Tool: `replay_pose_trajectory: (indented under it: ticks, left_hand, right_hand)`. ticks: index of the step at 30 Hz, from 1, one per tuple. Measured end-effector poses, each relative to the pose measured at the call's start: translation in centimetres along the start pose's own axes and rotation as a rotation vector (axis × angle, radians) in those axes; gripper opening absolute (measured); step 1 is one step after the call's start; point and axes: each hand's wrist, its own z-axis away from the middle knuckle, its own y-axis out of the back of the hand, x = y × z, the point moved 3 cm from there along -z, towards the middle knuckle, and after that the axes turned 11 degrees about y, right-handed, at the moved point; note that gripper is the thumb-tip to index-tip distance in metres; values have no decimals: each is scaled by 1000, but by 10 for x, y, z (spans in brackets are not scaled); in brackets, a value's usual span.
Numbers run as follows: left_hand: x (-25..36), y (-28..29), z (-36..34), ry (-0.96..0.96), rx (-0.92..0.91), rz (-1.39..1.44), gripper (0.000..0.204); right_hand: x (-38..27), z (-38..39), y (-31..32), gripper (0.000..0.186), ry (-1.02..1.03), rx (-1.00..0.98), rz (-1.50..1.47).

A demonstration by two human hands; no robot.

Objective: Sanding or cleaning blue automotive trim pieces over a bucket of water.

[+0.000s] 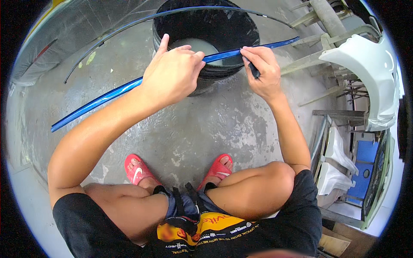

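A long glossy blue strip (104,97) slants across the view from lower left to upper right, over the front of a black bucket (227,33) holding cloudy water (195,47). My left hand (172,74) grips the strip left of centre, index finger raised, the other fingers bent over it. My right hand (262,73) pinches the strip farther right and has a small black piece (254,70) under its fingers, too hidden to name. Behind, a second, thinner curved blue and black strip (107,36) lies across the bucket's top.
White curved body panels (378,86) and smaller white pieces (337,150) sit on racks along the right, with a metal stand (327,26) above. Translucent sheeting (51,47) hangs at upper left. My feet in red slides (140,172) rest on the wet concrete floor (180,137).
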Motion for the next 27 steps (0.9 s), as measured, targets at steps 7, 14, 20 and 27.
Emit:
replay_pose_trajectory:
  ticks: [7,14,20,27]
  left_hand:
    - [5,-2,-10,-40,-30,35,27]
    - [6,-8,-16,-106,29,104,21]
    - [6,-7,-21,-78,-20,145,20]
    - [10,-5,-20,-100,56,168,19]
  right_hand:
    - [26,2,17,29,-73,93,97]
    - [16,3,6,34,36,-138,-20]
    - [17,-2,14,36,-28,-32,43]
    - [11,-10,14,34,-6,-95,-46]
